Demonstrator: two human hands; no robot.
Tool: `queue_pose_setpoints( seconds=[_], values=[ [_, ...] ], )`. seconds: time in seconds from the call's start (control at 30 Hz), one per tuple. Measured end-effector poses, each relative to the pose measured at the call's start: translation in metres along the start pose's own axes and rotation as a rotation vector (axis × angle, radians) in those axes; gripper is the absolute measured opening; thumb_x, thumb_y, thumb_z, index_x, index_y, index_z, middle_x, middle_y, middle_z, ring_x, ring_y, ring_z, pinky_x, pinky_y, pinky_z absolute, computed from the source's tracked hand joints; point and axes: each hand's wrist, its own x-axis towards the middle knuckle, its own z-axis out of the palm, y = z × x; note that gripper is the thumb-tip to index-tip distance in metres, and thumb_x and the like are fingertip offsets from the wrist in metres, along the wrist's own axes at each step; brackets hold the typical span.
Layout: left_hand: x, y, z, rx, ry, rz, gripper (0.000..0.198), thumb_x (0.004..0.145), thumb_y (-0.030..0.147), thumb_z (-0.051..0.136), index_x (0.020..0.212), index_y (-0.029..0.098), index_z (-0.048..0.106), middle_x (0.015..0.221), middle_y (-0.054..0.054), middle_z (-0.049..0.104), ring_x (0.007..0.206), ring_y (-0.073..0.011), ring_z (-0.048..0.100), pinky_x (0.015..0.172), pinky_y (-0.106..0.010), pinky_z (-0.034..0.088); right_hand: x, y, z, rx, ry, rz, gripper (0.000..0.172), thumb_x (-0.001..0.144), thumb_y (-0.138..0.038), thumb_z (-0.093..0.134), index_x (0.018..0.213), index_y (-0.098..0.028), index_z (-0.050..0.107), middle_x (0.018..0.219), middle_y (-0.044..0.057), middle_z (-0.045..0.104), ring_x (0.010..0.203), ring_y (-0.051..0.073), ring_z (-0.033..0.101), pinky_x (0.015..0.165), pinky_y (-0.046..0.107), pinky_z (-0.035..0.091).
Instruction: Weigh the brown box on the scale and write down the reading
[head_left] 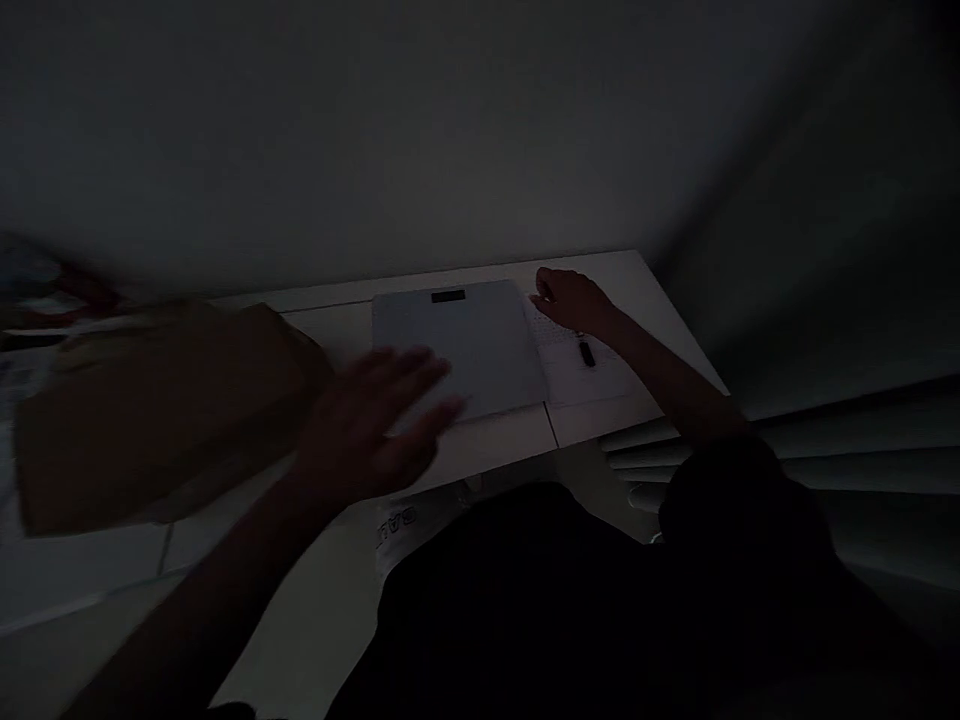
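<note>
In dim light, a flat pale square slab with a small dark display, which looks like a bathroom scale [480,345], lies on a white table [637,285]. My left hand [382,410] is over its near left corner, fingers spread, nothing held; it is slightly blurred, and I cannot tell whether it touches. Beyond the slab's right edge, my right hand [574,298] has curled fingers, and whatever is inside them is hidden. Below that wrist, a small black object like a key fob [586,353] shows against a printed paper sheet [606,378].
A large brown cardboard box or bag [165,400] takes up the table's left side. Blurred reddish items [86,290] are behind it. A wall [420,140] borders the table's back. At the right hang pale folds [862,475]. A white bag with lettering [409,528] is below the table edge.
</note>
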Motion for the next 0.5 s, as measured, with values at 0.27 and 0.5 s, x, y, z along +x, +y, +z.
queue_pose_setpoints(
  seconds=[0.27, 0.5],
  values=[
    [0.037, 0.048, 0.113, 0.333, -0.506, 0.734, 0.049, 0.101, 0.024, 0.05, 0.149, 0.022, 0.041, 0.141, -0.015, 0.053, 0.13, -0.0316, 0.054, 0.111, -0.05, 0.04, -0.047, 0.047, 0.016, -0.243, -0.18, 0.204, 0.028, 0.108, -0.037, 0.059, 0.114, -0.01, 0.053, 0.101, 0.011, 0.064, 0.087, 0.025, 0.06, 0.054, 0.031, 0.027],
    [0.044, 0.058, 0.179, 0.312, -0.623, 0.684, 0.049, 0.103, 0.019, 0.038, 0.152, 0.017, 0.042, 0.143, -0.019, 0.051, 0.132, -0.0349, 0.051, 0.112, -0.051, 0.037, -0.053, 0.047, 0.028, -0.268, -0.164, 0.198, 0.031, 0.105, -0.019, 0.054, 0.135, -0.01, 0.05, 0.107, 0.012, 0.066, 0.092, 0.027, 0.062, 0.056, 0.032, 0.028]
  ],
)
